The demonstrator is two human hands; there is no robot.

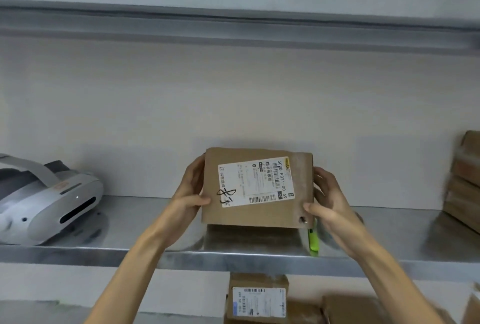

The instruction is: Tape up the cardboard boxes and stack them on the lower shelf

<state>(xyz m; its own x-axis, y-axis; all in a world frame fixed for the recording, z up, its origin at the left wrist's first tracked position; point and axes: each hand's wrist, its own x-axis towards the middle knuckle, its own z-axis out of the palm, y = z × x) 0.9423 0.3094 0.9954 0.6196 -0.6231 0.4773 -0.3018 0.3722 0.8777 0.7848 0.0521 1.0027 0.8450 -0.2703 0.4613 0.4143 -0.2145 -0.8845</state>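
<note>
Because the left grip [191, 191] and right grip [327, 203] are each clamped round an opposite edge, the cardboard box [257, 191] hangs level between them, label up, over the metal shelf [233, 256]. The two-sided hold probably serves to set it down squarely; a green tool [313, 242] lies just beneath the right grip.

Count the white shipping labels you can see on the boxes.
2. One label on the held box above the shelf; another label on the box below it. Boxes at the right may hide more.
</note>
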